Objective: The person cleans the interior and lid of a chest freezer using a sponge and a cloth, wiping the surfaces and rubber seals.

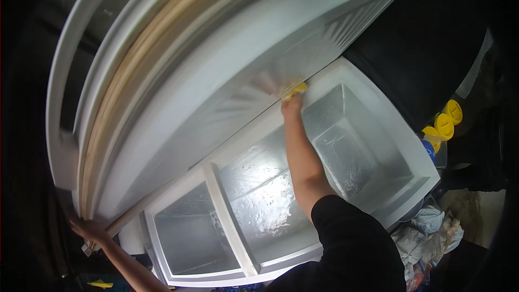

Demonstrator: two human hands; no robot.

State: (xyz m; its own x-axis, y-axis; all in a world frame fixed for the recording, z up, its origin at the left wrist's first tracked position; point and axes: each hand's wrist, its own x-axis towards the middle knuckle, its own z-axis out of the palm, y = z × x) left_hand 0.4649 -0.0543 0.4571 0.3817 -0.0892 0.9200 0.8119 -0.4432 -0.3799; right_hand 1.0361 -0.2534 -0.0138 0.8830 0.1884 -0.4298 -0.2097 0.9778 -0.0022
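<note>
A white chest freezer (232, 219) stands before me with its lid (227, 69) raised. My right hand (292, 104) reaches across the opening and presses a yellow cloth (299, 88) to the back, where the lid meets the rim. The cloth is bunched under my fingers. At far left my left hand (90, 230) grips the lower corner of the lid, by its yellowed gasket (121, 77); some of its fingers are hidden. A white divider bar (229, 215) crosses the freezer's opening. The metal-lined interior (263, 194) looks wet and shiny.
Containers with yellow lids (445, 126) stand beyond the freezer's right end. Filled plastic bags (425, 235) lie at lower right, close to the freezer. A yellow piece (100, 284), perhaps another cloth, lies at lower left. A handle-like white frame (54, 121) curves along the lid's outer side.
</note>
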